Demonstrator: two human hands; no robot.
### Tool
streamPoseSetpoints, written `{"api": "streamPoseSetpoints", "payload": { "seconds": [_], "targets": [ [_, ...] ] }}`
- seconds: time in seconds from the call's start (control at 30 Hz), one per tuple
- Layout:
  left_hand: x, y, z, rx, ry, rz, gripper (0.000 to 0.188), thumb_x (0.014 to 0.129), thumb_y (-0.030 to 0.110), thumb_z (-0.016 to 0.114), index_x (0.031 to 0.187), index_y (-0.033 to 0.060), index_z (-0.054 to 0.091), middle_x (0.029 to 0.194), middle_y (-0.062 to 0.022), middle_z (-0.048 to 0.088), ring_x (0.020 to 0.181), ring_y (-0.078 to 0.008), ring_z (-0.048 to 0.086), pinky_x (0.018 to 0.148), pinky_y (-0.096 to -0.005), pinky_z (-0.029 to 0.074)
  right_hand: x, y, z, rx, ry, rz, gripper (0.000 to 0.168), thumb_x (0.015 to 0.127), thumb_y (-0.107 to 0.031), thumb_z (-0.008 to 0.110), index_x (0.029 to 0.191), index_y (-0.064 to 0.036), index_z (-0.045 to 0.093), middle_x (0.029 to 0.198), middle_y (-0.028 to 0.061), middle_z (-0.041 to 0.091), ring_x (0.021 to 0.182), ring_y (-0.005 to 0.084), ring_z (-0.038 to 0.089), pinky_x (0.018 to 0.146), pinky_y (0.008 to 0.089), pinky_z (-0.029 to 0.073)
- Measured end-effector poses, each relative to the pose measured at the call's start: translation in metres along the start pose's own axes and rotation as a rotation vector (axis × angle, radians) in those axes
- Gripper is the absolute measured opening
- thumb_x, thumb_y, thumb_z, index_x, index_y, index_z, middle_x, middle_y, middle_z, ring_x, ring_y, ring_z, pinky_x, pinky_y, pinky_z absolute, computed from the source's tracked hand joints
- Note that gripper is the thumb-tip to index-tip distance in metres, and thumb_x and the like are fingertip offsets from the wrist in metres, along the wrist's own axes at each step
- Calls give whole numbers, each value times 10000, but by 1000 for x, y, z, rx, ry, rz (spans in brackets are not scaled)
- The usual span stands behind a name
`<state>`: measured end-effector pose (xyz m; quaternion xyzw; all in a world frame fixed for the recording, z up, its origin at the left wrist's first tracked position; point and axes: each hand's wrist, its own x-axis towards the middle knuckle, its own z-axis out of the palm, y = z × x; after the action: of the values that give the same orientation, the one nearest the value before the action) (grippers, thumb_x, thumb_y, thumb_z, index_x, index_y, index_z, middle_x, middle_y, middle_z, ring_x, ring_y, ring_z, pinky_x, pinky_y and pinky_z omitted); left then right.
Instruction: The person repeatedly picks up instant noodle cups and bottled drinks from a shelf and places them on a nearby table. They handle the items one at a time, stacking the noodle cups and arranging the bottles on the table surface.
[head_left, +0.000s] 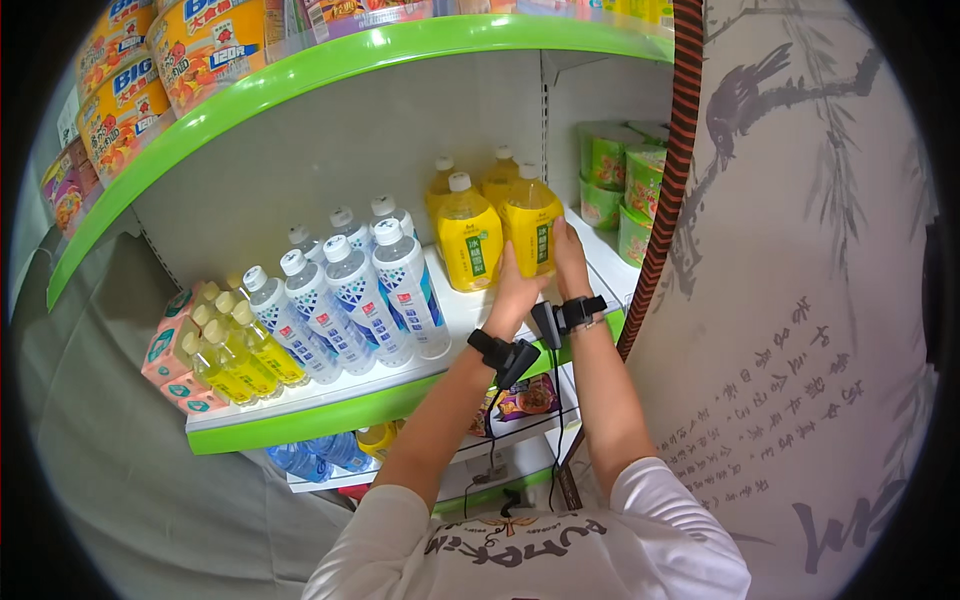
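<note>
Both my hands are around the front-right yellow drink bottle (534, 229), which stands upright with a white cap. My left hand (516, 289) is at its left side, with the thumb side against the label. From the right, my right hand (571, 259) presses along the bottle's other side. Close by on the left stands a matching yellow bottle (469, 244), and two more show partly behind this pair. All of these are on a white shelf (469, 307) with a green front edge. Each wrist wears a black strap with a small cabled device.
Clear bottles with white caps (409, 289) stand in rows to the left. Beyond them are small yellow-green bottles (244, 367) and pink cartons (169, 352). Green noodle tubs (641, 184) are stacked at the right, near a dark striped post (671, 172). An upper shelf edge (360, 45) overhangs.
</note>
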<state>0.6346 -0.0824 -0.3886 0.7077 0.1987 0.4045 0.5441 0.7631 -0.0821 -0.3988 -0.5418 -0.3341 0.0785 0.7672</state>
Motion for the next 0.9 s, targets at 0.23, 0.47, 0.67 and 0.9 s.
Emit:
{"api": "streamPoseSetpoints", "payload": {
  "seconds": [0.23, 0.47, 0.67, 0.9],
  "targets": [
    [-65, 3, -7, 189, 114, 67, 846, 701, -41, 635, 1418, 7, 188, 1366, -167, 284, 1285, -252, 308, 994, -354, 355, -67, -41, -22, -49, -109, -129, 379, 893, -288, 541, 1025, 66, 563, 932, 203, 628, 875, 292, 598, 782, 394, 453],
    [-81, -2, -22, 42, 163, 202, 834, 712, -72, 608, 1429, 14, 191, 1173, -85, 307, 1112, -193, 379, 930, -315, 395, -99, -57, -43, -251, -246, -85, 836, 631, -103, 784, 1346, -25, 358, 1129, 212, 470, 1011, 311, 518, 883, 349, 436],
    [-97, 16, -20, -451, 31, 232, 677, 725, -134, 506, 1350, -33, 265, 1289, -157, 424, 1223, -227, 404, 983, -335, 367, -136, -89, -32, -399, -64, -360, 813, 573, 15, 770, 1317, -71, 454, 957, 114, 502, 898, 267, 513, 818, 317, 434],
    [-173, 87, -16, -484, 6, 322, 753, 696, -152, 493, 1381, -49, 198, 1339, -152, 361, 1255, -235, 358, 1056, -348, 265, -215, -159, -53, -402, 47, -579, 816, 589, -51, 790, 1323, -19, 433, 1017, 120, 499, 940, 253, 514, 848, 320, 423]
  ]
}}
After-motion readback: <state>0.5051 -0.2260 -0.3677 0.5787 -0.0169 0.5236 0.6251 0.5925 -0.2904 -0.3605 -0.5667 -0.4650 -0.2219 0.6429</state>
